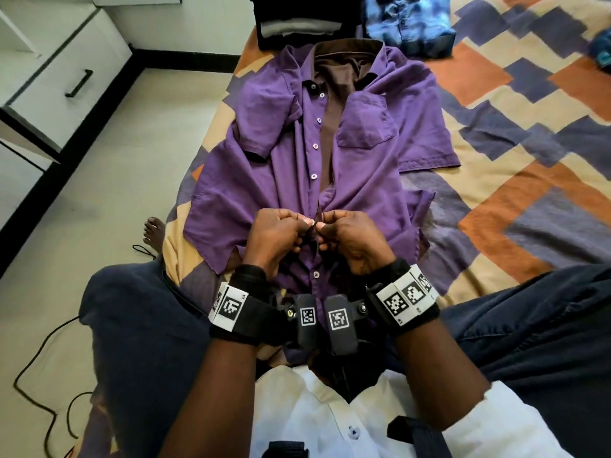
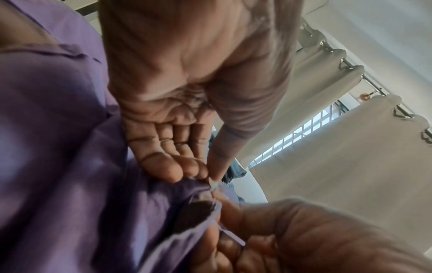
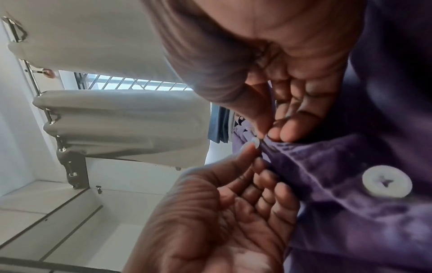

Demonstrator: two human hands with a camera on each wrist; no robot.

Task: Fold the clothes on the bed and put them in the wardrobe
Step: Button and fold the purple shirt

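Head view: purple shirt (image 1: 334, 153) spread face-up on patterned bedspread (image 1: 515, 180), collar away, front mostly unbuttoned with brown lining showing. Left hand (image 1: 276, 234) and right hand (image 1: 352, 236) side by side at the lower placket, fingers curled, each pinching an edge of the shirt — thumbs nearly touching. Beyond the collar, dark folded pile (image 1: 304, 24) and blue patterned garment (image 1: 408, 21). White drawer unit (image 1: 56, 90) at left on the floor.

Left wrist view: left hand (image 2: 177, 103) with fingertips (image 2: 173, 173) pressed into a bunched fold of purple cloth (image 2: 58, 147); right hand (image 2: 292, 240) blurred below, also on the fabric.

Right wrist view: thumb and fingers of both hands meeting on the placket edge beside a white button (image 3: 387, 181) — a second button's rim just visible at the pinch.
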